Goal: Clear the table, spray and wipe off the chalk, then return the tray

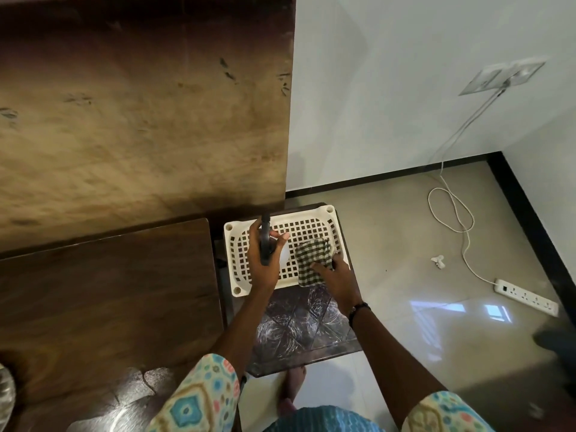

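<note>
- Progress, judged: the small dark marbled side table [299, 332] is seen smeared with white chalk scribbles at 6 o'clock of the tray; wiping is taken as not yet done, and the tray return is left.
- Container: a white perforated rectangular plastic tray [311, 227] is set on the table's far end, toward 12 o'clock.
- Contents: a green-and-white checked cloth [308, 260] is draped over the tray's 4 o'clock corner.
- Left hand [263, 260]: fingers are curled round a dark-headed spray bottle [265, 241], held above the tray's 9 o'clock side.
- Right hand [338, 275]: fingertips are pinched on the cloth's edge.
</note>
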